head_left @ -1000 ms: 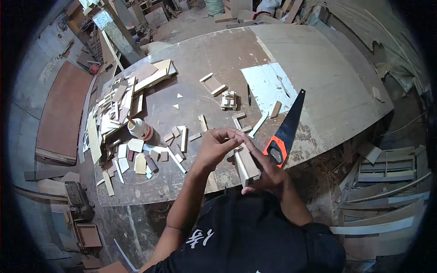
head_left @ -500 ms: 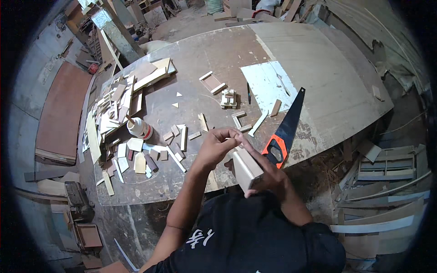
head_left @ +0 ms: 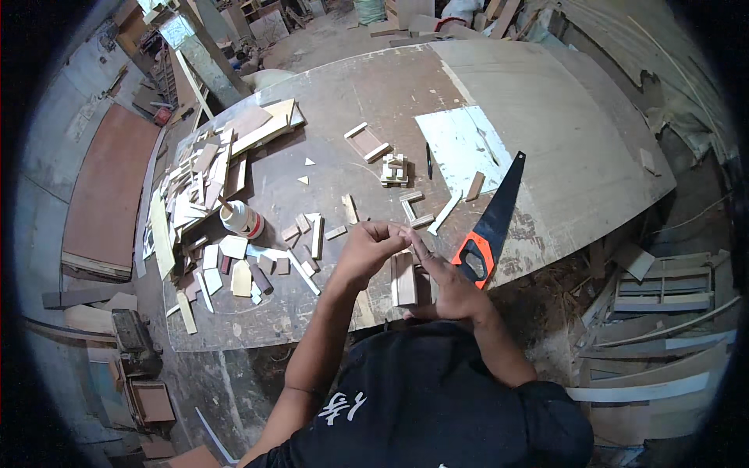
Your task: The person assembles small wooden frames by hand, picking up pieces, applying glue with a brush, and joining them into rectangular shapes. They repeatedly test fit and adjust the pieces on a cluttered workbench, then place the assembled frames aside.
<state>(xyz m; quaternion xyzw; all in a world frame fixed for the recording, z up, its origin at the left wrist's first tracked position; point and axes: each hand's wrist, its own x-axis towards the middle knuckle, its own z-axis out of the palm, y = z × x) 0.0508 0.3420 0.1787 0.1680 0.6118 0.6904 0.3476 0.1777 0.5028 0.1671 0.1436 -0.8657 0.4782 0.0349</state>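
Note:
A small wooden box-like piece (head_left: pixel 403 281), pale with a darker face, is in my right hand (head_left: pixel 456 290) near the table's front edge. The right thumb is under it, and the forefinger reaches forward past its far end. My left hand (head_left: pixel 368 253) is closed in a pinch, its fingertips meeting the right forefinger above the piece's far end. Whatever the left fingers hold, if anything, is hidden. Just right of the hands lies a handsaw (head_left: pixel 493 222) with an orange and black handle. A white glue bottle (head_left: pixel 243 221) with a brush handle in it stands to the left.
Wood offcuts (head_left: pixel 211 179) are heaped on the table's left side, with small blocks (head_left: pixel 304 234) nearer the middle. Beyond my hands are a little wooden assembly (head_left: pixel 395 169), a small frame (head_left: pixel 367 142), a black pen (head_left: pixel 429 161) and a white sheet (head_left: pixel 460 144).
The wooden piece has turned in my right hand and shifted slightly left, standing more upright in view. My left hand stays pinched against the right forefinger.

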